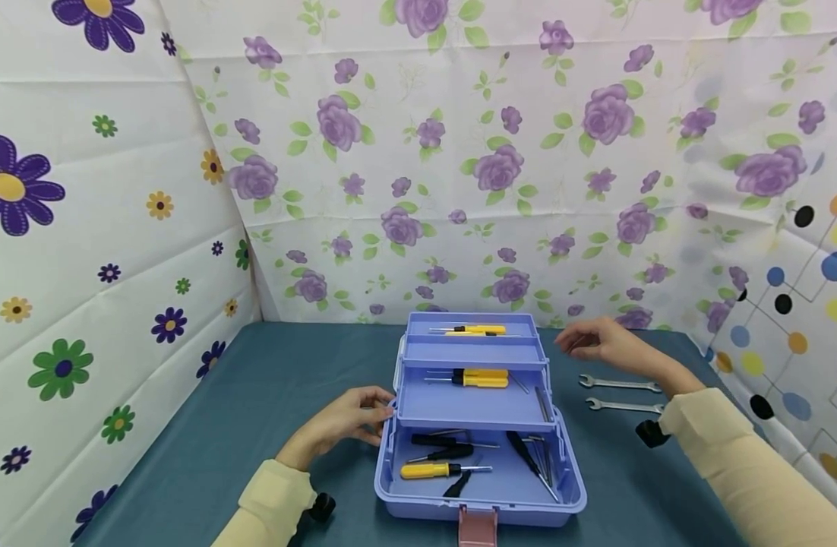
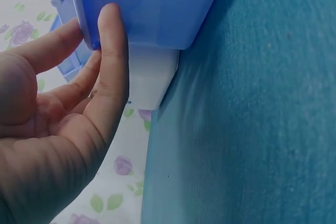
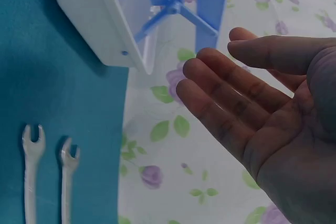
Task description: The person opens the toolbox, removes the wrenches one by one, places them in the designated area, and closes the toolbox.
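An open lilac toolbox (image 1: 480,497) stands in the middle of the teal table, its two fold-out trays raised in steps. Yellow-handled screwdrivers (image 1: 483,377) lie in the trays; another one (image 1: 432,470) and dark tools lie in the bottom. My left hand (image 1: 353,419) rests with straight fingers (image 2: 107,51) against the left edge of the middle tray (image 2: 152,3). My right hand (image 1: 599,343) hovers open to the right of the upper tray, palm (image 3: 273,124) empty, just above the table. Two silver wrenches (image 1: 620,385) (image 3: 31,171) lie right of the box, beneath that hand.
Flowered cloth walls close in the table at the left, back and right. A pink latch (image 1: 478,526) hangs at the box's front edge. Small black wrist mounts (image 1: 649,434) sit by each cuff. Bare teal cloth (image 1: 220,425) stretches left of the box.
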The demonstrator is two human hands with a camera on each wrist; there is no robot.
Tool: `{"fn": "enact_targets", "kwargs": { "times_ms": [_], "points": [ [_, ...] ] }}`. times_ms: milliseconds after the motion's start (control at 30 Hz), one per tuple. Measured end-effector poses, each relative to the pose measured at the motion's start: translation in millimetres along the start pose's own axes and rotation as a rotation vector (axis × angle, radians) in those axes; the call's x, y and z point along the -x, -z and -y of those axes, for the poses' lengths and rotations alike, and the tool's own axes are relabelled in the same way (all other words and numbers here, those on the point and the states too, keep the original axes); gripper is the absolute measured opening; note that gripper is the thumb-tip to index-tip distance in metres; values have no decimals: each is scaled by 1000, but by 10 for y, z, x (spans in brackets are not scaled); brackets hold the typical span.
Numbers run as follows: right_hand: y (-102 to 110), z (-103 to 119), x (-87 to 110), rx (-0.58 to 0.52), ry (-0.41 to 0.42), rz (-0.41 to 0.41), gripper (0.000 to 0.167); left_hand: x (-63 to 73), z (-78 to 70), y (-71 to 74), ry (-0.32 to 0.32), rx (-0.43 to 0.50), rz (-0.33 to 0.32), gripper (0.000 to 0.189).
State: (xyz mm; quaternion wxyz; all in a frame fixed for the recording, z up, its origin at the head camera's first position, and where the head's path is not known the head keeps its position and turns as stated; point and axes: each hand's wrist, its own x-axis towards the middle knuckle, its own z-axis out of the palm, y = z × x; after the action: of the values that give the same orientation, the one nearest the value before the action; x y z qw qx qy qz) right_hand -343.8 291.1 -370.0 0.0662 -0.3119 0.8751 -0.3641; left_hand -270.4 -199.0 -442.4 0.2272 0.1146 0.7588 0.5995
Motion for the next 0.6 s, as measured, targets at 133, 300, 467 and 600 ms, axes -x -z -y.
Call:
{"fn": "enact_targets", "kwargs": {
  "times_ms": [133, 300, 467, 600],
  "points": [
    [-71, -92, 6, -52, -35, -5, 25, 17, 7, 23, -2, -12, 2, 48],
    [-130, -151, 8, -96, -69, -28, 25, 29, 25, 49, -11, -28, -6, 52],
    [-203, -188, 12, -100, -71, -60, 23, 13, 35, 31, -63, -56, -94, 49],
    [-281, -201, 1, -109, -82, -90, 23, -24, 52, 3, -112, -65, -220, 47]
  ]
}}
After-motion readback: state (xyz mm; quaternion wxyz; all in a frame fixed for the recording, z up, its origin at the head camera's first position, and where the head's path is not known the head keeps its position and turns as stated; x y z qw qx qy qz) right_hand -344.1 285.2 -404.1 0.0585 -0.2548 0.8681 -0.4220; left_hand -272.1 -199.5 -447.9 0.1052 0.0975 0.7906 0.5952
